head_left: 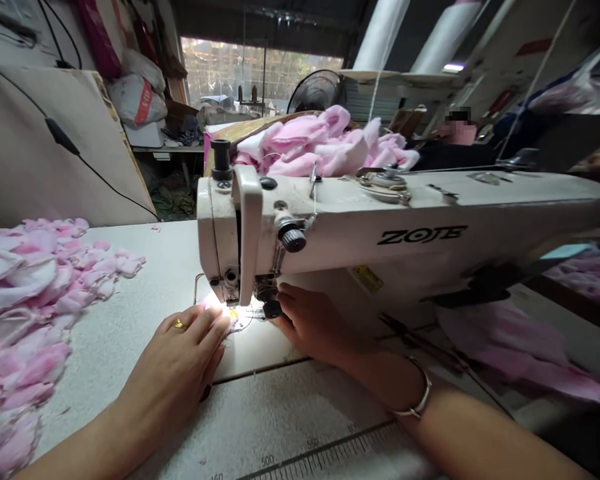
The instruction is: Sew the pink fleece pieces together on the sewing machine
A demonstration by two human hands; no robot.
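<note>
pink cloth (pixel 235 323) at left hand's (pixel 180 353) fingertips, right hand (pixel 313 327) opposite, cannot tell either grip

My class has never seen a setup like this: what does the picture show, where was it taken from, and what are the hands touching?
A camera on the person's head took this one picture, looking forward and down. The big white machine marked ZOJE is a sewing machine. The left hand rests its fingertips by a small pink piece under the light. The right hand is beside a black knob; whether it holds anything is hidden. On the white table, many pink pieces lie heaped at the left; a dark scissor-like tool and larger pink cloth lie at the right.
</note>
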